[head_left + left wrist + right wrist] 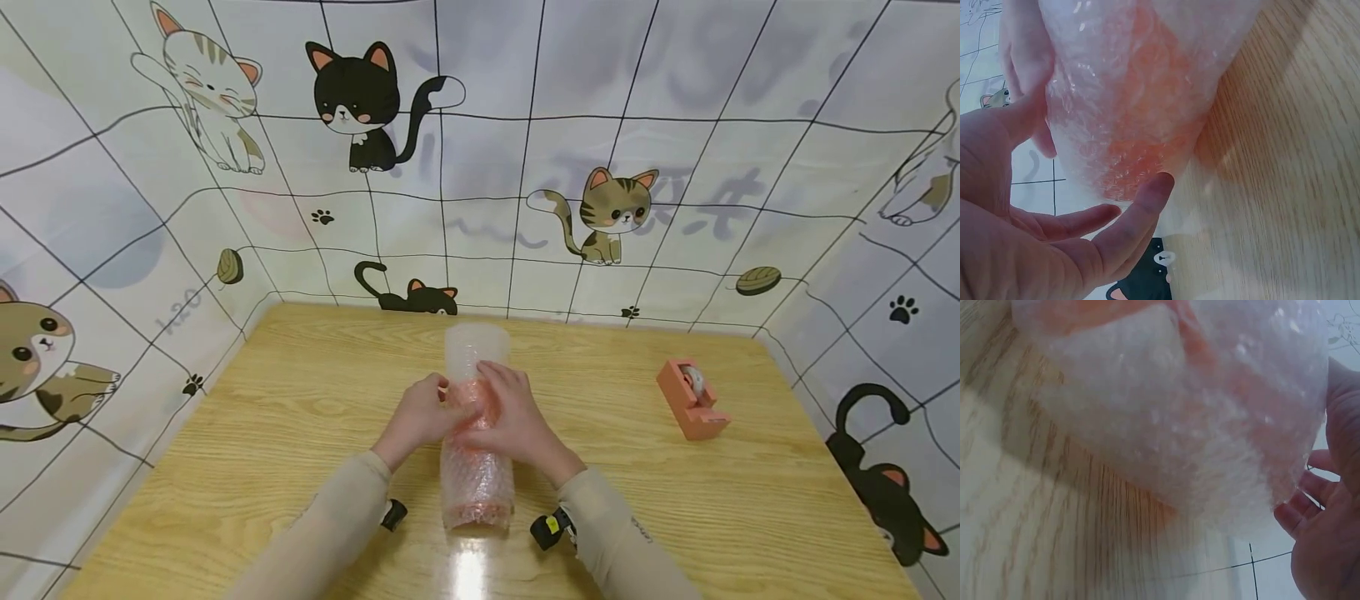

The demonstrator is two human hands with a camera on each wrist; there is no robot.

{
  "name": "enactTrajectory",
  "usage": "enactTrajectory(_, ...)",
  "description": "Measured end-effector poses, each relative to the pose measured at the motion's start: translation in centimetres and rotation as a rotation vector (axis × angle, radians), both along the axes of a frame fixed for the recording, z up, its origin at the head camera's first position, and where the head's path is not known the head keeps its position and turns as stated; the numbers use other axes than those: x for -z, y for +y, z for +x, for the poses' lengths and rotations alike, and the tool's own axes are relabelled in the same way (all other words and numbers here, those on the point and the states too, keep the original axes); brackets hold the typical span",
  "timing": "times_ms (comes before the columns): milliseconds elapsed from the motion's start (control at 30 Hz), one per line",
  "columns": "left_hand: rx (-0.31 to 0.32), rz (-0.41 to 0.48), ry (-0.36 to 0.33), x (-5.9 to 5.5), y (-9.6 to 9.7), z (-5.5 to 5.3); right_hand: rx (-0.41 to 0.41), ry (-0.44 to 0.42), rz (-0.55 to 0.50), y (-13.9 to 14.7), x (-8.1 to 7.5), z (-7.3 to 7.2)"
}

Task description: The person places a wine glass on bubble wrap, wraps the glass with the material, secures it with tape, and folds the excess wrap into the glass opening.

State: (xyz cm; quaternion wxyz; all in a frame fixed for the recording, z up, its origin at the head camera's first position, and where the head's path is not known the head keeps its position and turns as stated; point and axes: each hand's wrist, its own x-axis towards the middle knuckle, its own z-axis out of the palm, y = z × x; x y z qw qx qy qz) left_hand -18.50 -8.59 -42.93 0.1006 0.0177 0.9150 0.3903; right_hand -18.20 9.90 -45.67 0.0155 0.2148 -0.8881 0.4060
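A long bundle of clear bubble wrap lies lengthwise on the table, with something orange-red showing through it. Its exact contents are blurred by the wrap. My left hand grips the bundle's left side, thumb across the top, and in the left wrist view its curved fingers touch the wrap near one end. From the right, my right hand holds the bundle, its thumb on top close to the left thumb. The right wrist view has the right fingers bent against the wrap.
To the right on the wooden table stands an orange-pink tape dispenser with a roll of tape. A white cloth backdrop with cat drawings rises behind the table and along both sides.
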Motion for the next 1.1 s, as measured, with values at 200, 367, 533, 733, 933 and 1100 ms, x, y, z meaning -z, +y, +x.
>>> enactTrajectory(200, -0.010, 0.022, -0.019, 0.1, -0.4, -0.1, -0.046, -0.104, -0.115, 1.1, -0.1, 0.1)
enactTrajectory(367, -0.014, 0.039, -0.034, 0.4, -0.9, -0.3, -0.108, -0.106, -0.153, 2.2, 0.0, 0.0)
enactTrajectory(533, -0.016, 0.062, -0.050, 0.5, -1.2, -0.4, -0.176, -0.103, -0.183, 3.1, 0.2, -0.2)
enactTrajectory(733, -0.014, 0.089, -0.066, 0.4, -1.6, -0.2, -0.224, -0.099, -0.162, 3.7, 0.1, -0.2)
enactTrajectory(933, -0.017, 0.155, -0.104, 0.6, -2.1, -0.3, -0.248, -0.118, -0.133, 4.0, 0.0, -0.1)
enactTrajectory(1100, -0.013, 0.230, -0.127, 0.9, -2.5, -0.4, -0.263, -0.148, -0.113, 4.2, 0.1, -0.1)
